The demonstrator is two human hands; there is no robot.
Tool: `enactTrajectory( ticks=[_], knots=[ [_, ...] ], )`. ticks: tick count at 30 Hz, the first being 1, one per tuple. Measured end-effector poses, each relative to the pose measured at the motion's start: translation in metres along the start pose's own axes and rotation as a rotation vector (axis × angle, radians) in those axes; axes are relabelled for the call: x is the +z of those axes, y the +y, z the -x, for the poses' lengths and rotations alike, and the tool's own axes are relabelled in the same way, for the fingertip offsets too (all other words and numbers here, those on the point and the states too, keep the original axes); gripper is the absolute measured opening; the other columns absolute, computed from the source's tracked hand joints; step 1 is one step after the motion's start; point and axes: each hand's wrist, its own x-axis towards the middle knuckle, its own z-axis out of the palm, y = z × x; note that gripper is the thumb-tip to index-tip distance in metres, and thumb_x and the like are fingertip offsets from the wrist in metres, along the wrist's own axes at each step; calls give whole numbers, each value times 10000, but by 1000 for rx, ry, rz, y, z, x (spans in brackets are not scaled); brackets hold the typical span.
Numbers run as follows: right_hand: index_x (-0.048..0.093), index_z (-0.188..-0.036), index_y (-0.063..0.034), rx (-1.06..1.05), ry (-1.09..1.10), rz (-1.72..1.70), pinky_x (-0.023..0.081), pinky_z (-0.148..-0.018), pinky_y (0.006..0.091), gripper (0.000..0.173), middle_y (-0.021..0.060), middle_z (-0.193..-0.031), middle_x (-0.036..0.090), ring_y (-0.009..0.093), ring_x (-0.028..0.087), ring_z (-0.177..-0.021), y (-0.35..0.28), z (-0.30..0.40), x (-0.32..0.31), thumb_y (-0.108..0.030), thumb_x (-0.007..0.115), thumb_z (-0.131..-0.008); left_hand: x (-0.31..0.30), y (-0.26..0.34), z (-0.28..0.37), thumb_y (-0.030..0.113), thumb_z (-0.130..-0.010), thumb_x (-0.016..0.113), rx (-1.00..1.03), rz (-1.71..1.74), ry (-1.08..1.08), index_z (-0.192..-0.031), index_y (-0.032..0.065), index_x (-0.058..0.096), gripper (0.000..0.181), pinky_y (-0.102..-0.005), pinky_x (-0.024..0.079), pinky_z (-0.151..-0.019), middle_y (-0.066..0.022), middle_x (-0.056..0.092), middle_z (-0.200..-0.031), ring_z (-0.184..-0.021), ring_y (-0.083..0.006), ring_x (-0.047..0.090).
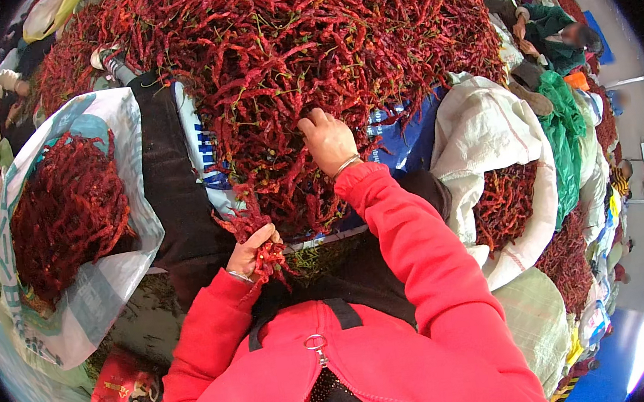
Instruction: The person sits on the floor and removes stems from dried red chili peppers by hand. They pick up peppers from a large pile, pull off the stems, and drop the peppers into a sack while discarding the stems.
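A large heap of dried red chilli peppers (284, 47), many with stems attached, spreads out in front of me. My left hand (248, 254) is closed around a bunch of chillies (269, 258) near my lap, at the heap's near edge. Bent over the heap, my right hand (328, 142) touches the chillies with its fingertips. Its fingers curl downward, and whether they hold a pepper is hidden. Under the chillies lies a blue and white printed plastic sheet (409, 137) that bears writing.
To the left stands an open printed sack (147, 229) with chillies inside. A white woven sack (486, 127), its rim rolled, holds more at the right. Other people sit around the heap, one in a dark green top (556, 33). A red bag (122, 389) lies by my left elbow.
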Motion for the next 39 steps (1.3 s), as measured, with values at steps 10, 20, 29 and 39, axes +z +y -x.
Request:
enactTrajectory(
  ticks=[10,20,29,39],
  knots=[
    [568,-882,-24,192,244,-432,467,-599,288,175,88,-812,589,188,580,-686,18,23,-59,-63,647,-730,15,5,12,184,-833,592,15,-1,65,-788,48,582,144,-246,454,-573,-23,576,-716,-629,-111,549],
    [600,-839,-15,777,-328,-1768,438,-581,206,142,9,-735,602,75,539,-629,-76,136,-68,-142,651,-799,58,-4,29,89,-792,627,167,-306,-98,-1036,46,567,255,-232,454,-671,2,587,-855,-744,-93,551],
    [557,-762,-19,809,-195,-1671,415,-551,205,109,-14,-714,571,53,509,-620,-91,145,-59,-82,644,-784,57,-18,25,71,-772,642,60,-378,-50,-1045,48,555,288,-239,447,-714,20,567,-917,-818,-82,537],
    [574,-824,-47,138,-274,-536,450,-693,382,172,136,-807,559,322,547,-780,-31,158,-65,-184,619,-730,34,-1,9,225,-840,491,-47,344,-487,-812,40,511,188,-291,410,-734,-62,526,-771,-795,-184,532]
  ],
)
